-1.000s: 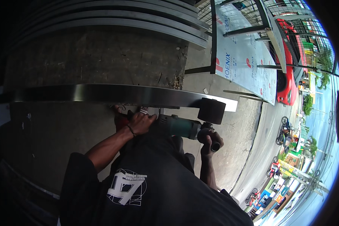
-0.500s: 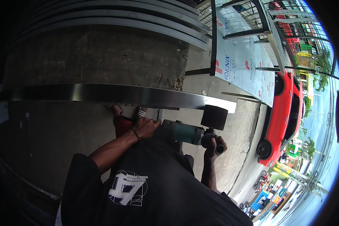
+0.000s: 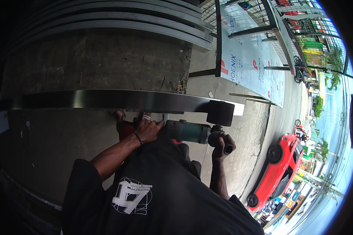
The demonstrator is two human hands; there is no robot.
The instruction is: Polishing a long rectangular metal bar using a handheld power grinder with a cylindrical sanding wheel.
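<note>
A green and black hand-held power polisher (image 3: 187,131) with a dark drum wheel (image 3: 220,113) lies across the front of my body. My left hand (image 3: 149,131) is closed round the rear end of its body. The fingers of my right hand (image 3: 223,145) wrap the black side handle near the wheel. The drum overlaps the near face of a long shiny metal tube (image 3: 145,99), close to the tube's right end. Whether the drum is spinning I cannot tell.
The tube runs along the near edge of a worn, dark tabletop (image 3: 106,62). More metal tubes (image 3: 117,17) lie at its far side. Beyond the right end stands a black frame with a film-covered sheet (image 3: 251,58). A red car (image 3: 276,172) is on the road at right.
The polisher has shifted slightly up and left, so its drum overlaps more of the tube. My hands keep their grip. The red car has moved lower in the view, and a motorcycle shows behind it.
</note>
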